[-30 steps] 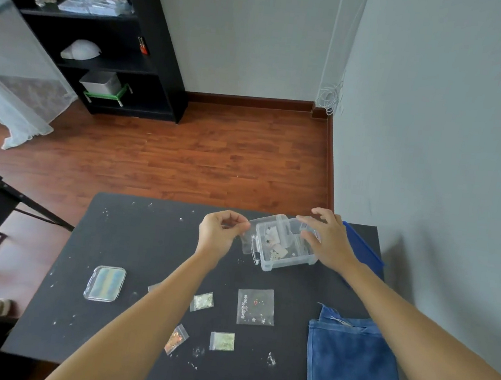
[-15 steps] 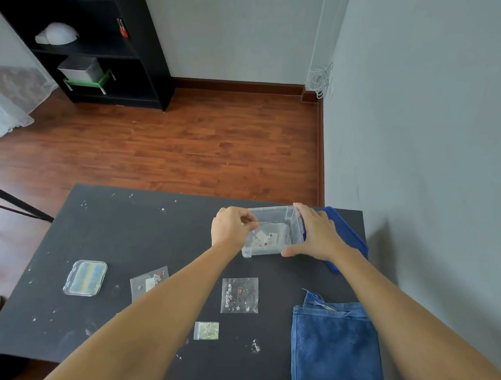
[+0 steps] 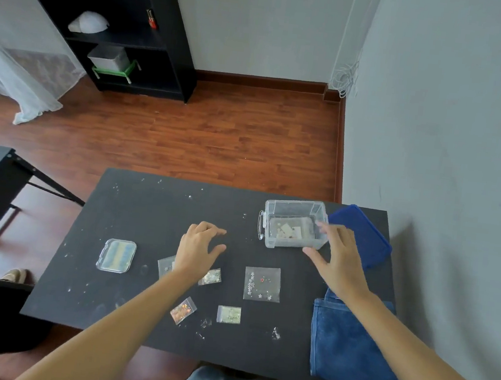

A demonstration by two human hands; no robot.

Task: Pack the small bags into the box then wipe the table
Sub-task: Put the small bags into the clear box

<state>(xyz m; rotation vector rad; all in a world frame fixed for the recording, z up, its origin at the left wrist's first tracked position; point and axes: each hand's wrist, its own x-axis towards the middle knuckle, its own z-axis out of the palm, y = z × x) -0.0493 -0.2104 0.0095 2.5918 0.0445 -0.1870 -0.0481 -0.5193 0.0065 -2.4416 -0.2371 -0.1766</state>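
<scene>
A: Black table [image 3: 153, 210] is carrying everything; the blue cloth [image 3: 347, 341] is lying folded at my right edge, I judge waiting for the wipe.

B: Box?

A: The clear box [image 3: 293, 224] is sitting open, far right, lid [image 3: 363, 234] beside it, a few bags inside. My right hand [image 3: 339, 262] is hovering near it, fingers spread, empty.

B: Left?

A: My left hand [image 3: 200, 251] is hanging loosely open over the small bags [image 3: 262, 283], holding nothing; five are lying unpacked.

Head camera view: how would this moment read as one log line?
stage: packing | left hand: open, empty | right hand: open beside box | small bags: several on table
</scene>
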